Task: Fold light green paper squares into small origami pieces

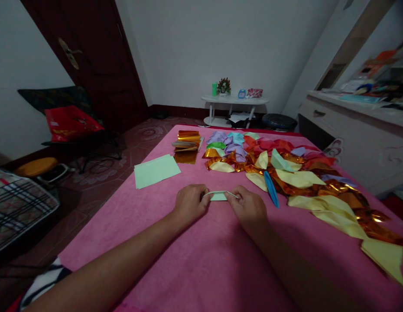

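Between my two hands is a narrow folded strip of pale green paper (pixel 219 196), bowed slightly just above the pink cloth. My left hand (pixel 192 201) pinches its left end with thumb and fingers. At the other end, my right hand (pixel 250 207) grips the strip the same way. A stack of flat pale green paper sheets (pixel 157 170) lies to the left, beyond my left hand. Close to my right hand rests a blue folded paper piece (pixel 271 189). Cream folded papers (pixel 300 178) lie farther right.
A pink-covered table (pixel 149 251) fills the foreground. Shiny gold paper (pixel 186 156) is piled at its far left, and a heap of coloured folded papers (pixel 235 151) covers the right side. Behind stands a small white table (pixel 234 100); a chair holds a red bag (pixel 69 123).
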The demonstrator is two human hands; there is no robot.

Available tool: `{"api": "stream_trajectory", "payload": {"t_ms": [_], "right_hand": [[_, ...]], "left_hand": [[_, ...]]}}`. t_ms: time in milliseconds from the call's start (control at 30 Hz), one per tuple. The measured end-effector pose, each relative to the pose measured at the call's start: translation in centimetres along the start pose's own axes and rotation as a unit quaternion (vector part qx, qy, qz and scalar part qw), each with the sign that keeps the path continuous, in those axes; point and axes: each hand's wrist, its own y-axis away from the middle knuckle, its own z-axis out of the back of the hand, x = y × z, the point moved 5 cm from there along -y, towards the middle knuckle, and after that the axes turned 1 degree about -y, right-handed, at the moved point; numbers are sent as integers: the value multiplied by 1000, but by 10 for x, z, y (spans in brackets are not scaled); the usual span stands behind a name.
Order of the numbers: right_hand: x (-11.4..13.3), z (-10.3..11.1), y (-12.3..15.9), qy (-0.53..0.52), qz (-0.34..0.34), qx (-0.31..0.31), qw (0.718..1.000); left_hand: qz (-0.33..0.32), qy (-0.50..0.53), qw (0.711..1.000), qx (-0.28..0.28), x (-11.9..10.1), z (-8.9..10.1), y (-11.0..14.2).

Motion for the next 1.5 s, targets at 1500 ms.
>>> {"api": "stream_trajectory", "payload": {"t_ms": [1500], "right_hand": [[10,-3,8,40,27,67,997]], "left_hand": [[13,110,993,46,-3,-11,3]]}}
